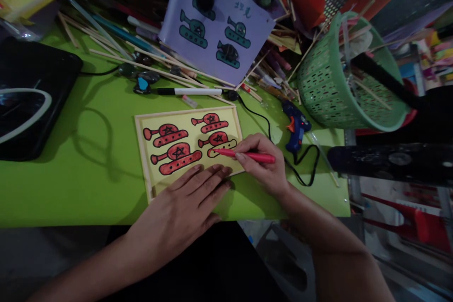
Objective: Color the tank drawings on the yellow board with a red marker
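Observation:
A yellow card (187,127) with a pale wooden stick frame lies on the green table. It bears tank drawings coloured red, with black outlines and stars. On the lower right tank the track (226,147) is partly yellow. My right hand (264,165) grips a red felt-tip pen (260,156), whose tip touches that track. My left hand (191,198) lies flat, fingers stretched out, across the card's lower edge. Behind the card lies a black and white marker (198,91).
A purple card (219,23) with green tanks leans at the back among wooden sticks. To the right are a blue glue gun (296,125) with a black cord and a green basket (325,75). A black device (31,99) sits at the left. The green table's (71,188) front edge is near me.

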Motion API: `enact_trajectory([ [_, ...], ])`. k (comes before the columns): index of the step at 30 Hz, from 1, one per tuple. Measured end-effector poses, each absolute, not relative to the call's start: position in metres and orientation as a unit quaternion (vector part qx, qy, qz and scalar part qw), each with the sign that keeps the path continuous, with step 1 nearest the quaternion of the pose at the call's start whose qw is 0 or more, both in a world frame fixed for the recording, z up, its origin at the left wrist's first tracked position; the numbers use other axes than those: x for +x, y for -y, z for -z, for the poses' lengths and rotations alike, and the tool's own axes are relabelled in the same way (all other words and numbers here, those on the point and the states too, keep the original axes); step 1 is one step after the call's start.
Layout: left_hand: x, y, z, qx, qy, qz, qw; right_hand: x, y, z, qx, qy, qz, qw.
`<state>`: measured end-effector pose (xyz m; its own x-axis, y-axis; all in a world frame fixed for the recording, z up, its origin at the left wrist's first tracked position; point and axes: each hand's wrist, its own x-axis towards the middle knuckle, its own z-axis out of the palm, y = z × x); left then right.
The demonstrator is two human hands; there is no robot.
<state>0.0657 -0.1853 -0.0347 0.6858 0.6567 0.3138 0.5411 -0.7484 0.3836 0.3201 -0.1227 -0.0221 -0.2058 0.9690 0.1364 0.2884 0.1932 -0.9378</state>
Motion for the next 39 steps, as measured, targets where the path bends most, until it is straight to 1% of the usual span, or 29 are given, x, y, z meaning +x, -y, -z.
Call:
enact_trajectory([
  [7,0.0652,0.1873,0.036,0.905,-0.338,-0.213,0.15,0.3198,0.1224,0.0194,-0.483,0.656,-0.431,0.388],
  [14,0.0677,0.1838,0.0336,0.906,-0.336,-0.233,0.108,0.3215,0.1233,0.0193,-0.468,0.671,-0.44,0.371],
  [20,0.0679,0.1843,0.0324,0.907,-0.337,-0.232,0.102,0.3218,0.1234,0.0192,-0.461,0.657,-0.454,0.387],
  [24,0.0669,0.1839,0.031,0.908,-0.335,-0.228,0.104,0.3215,0.1235,0.0212,-0.484,0.638,-0.437,0.409],
  [31,0.0665,0.1832,0.0317,0.906,-0.338,-0.234,0.104,0.3202,0.1232,0.0217,-0.485,0.651,-0.421,0.406],
  [39,0.066,0.1846,0.0338,0.909,-0.334,-0.229,0.101,0.3201,0.1231,0.0207,-0.462,0.655,-0.448,0.397],
])
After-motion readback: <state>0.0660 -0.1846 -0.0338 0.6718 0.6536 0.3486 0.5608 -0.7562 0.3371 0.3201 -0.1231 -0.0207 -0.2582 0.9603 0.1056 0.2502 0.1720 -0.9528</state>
